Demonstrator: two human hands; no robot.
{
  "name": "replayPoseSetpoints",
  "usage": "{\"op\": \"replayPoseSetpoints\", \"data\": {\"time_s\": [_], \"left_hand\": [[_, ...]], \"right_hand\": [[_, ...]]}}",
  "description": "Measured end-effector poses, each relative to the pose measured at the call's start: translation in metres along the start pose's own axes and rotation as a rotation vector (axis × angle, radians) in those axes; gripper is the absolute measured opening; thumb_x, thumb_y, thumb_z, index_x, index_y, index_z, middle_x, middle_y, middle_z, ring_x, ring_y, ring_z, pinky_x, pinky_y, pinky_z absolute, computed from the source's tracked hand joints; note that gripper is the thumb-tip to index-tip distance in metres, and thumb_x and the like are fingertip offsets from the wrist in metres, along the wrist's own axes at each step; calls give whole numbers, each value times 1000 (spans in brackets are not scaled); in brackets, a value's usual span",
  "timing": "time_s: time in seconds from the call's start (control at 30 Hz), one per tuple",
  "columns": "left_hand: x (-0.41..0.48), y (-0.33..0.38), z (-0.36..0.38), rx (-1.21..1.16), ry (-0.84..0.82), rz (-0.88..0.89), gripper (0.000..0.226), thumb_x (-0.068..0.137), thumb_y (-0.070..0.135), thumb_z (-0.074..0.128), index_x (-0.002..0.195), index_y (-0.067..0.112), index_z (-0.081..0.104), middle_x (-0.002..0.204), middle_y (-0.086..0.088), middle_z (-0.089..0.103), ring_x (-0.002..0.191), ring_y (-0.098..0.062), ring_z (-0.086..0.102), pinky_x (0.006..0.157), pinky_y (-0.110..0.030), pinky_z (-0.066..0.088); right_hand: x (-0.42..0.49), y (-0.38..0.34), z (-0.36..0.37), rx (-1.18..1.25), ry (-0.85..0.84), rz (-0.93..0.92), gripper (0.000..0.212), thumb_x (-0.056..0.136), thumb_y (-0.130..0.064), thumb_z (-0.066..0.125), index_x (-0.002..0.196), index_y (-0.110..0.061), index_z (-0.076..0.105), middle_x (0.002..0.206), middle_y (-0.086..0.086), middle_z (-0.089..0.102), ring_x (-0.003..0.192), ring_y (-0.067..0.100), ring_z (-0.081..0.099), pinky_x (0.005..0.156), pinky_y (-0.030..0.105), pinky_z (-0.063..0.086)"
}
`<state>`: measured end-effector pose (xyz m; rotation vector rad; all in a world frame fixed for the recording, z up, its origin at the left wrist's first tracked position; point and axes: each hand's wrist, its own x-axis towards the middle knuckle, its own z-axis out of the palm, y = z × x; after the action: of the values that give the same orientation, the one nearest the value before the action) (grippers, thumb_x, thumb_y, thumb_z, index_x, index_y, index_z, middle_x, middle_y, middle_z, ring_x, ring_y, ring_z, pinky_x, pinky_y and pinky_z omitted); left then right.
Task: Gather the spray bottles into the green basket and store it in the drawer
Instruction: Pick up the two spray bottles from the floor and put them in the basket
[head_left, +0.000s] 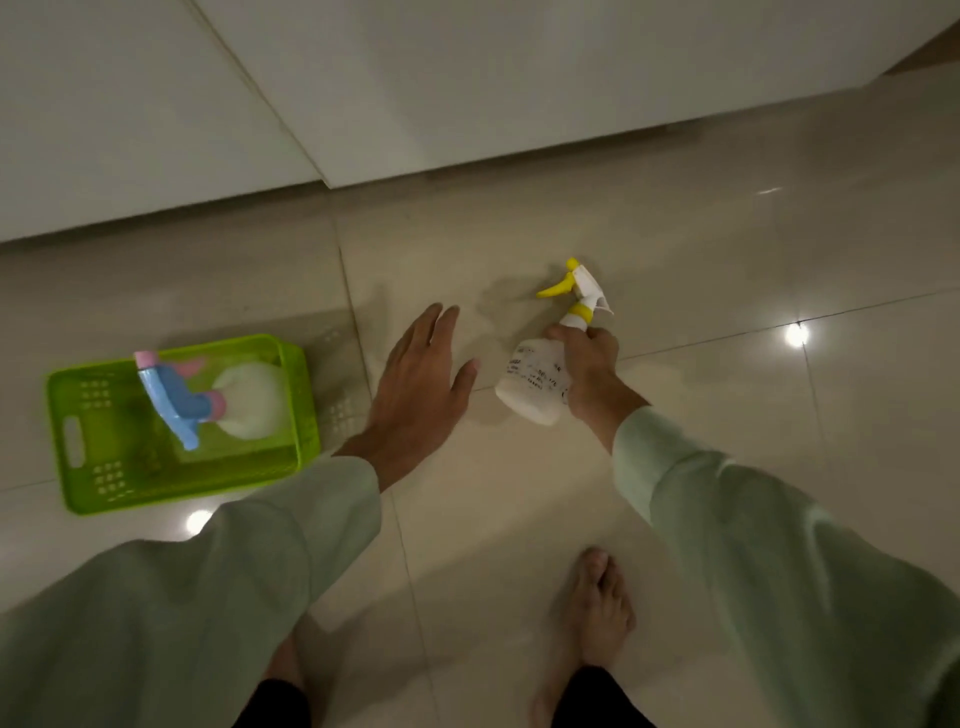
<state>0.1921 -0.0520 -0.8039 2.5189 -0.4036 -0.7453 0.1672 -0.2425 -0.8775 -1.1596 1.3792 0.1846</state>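
The green basket (78, 483) stands on the floor at the left. Inside it lies a white spray bottle with a blue and pink head (249, 400). A second white spray bottle with a yellow trigger (530, 384) is right of centre, tilted, its neck gripped by my right hand (589, 369). Between the basket and that bottle my left hand (421, 384) hovers with fingers spread, holding nothing. I cannot tell whether the yellow bottle touches the floor.
White cabinet fronts (415, 93) run across the top, meeting the glossy beige tiled floor (727, 249). My bare feet (597, 618) stand at the bottom. Light reflections shine on the tiles.
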Motion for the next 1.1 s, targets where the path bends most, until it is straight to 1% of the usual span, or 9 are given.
{"op": "replayPoseSetpoints", "data": {"time_s": [0.07, 0.17, 0.33, 0.43, 0.53, 0.73, 0.83, 0.9, 1.1], "left_hand": [[-9, 5, -13, -4, 12, 2, 61, 99, 33, 48, 152, 12, 26, 161, -10, 25, 148, -25, 25, 120, -37, 23], [-27, 15, -44, -13, 47, 2, 61, 99, 33, 49, 152, 13, 27, 161, -9, 25, 148, -25, 25, 118, -35, 21], [-78, 24, -117, -57, 111, -46, 61, 98, 32, 51, 152, 13, 29, 160, -8, 28, 146, -27, 30, 119, -35, 24], [-115, 18, -167, -76, 196, -89, 59, 97, 29, 55, 149, 8, 35, 157, -11, 34, 144, -28, 36, 121, -23, 7], [-150, -10, -216, -138, 240, -126, 59, 98, 27, 54, 150, 9, 32, 159, -9, 31, 147, -25, 30, 122, -38, 22], [-192, -132, -277, -215, 316, -204, 56, 98, 23, 54, 149, 7, 34, 156, -12, 35, 145, -27, 33, 118, -42, 31], [-206, -198, -295, -230, 266, -249, 58, 98, 26, 53, 149, 8, 33, 157, -13, 34, 145, -28, 32, 118, -42, 30], [-215, -234, -306, -224, 237, -251, 59, 98, 29, 51, 150, 10, 31, 158, -12, 31, 146, -27, 31, 119, -42, 30], [-201, -309, -300, -175, 191, -227, 58, 100, 31, 48, 151, 10, 29, 159, -12, 30, 147, -26, 30, 118, -42, 31]], "right_hand": [[-18, -8, -1, -19, -39, -17, 35, 76, -10, 74, 109, -2, 65, 95, 12, 68, 81, 30, 66, 67, 35, 54], [-58, -27, -3, 0, -105, -94, 25, 74, -4, 76, 95, -14, 65, 89, 4, 68, 80, 25, 65, 73, 34, 54], [-158, -56, 4, -46, -231, -246, 26, 87, -14, 71, 111, -15, 59, 100, 1, 66, 88, 15, 62, 73, 25, 51], [-226, -70, 14, -131, -338, -293, 20, 91, -15, 66, 109, -14, 59, 105, 7, 67, 92, 15, 60, 82, 30, 46], [-299, -77, 42, -273, -440, -457, 23, 89, -10, 70, 112, -12, 64, 107, 9, 72, 98, 18, 66, 83, 29, 49], [-394, -20, 146, -311, -364, -682, 42, 71, -25, 86, 109, -27, 69, 93, -10, 75, 86, 10, 69, 74, 20, 52], [-405, 25, 209, -301, -217, -650, 48, 72, -25, 87, 116, -19, 69, 103, -1, 75, 97, 17, 70, 87, 36, 56], [-402, 54, 249, -323, -102, -612, 55, 74, -20, 87, 124, -11, 66, 109, 7, 73, 102, 23, 67, 94, 39, 52], [-347, 128, 326, -470, -53, -621, 27, 82, -13, 78, 107, -8, 68, 94, 10, 70, 90, 32, 65, 80, 42, 51]]}}
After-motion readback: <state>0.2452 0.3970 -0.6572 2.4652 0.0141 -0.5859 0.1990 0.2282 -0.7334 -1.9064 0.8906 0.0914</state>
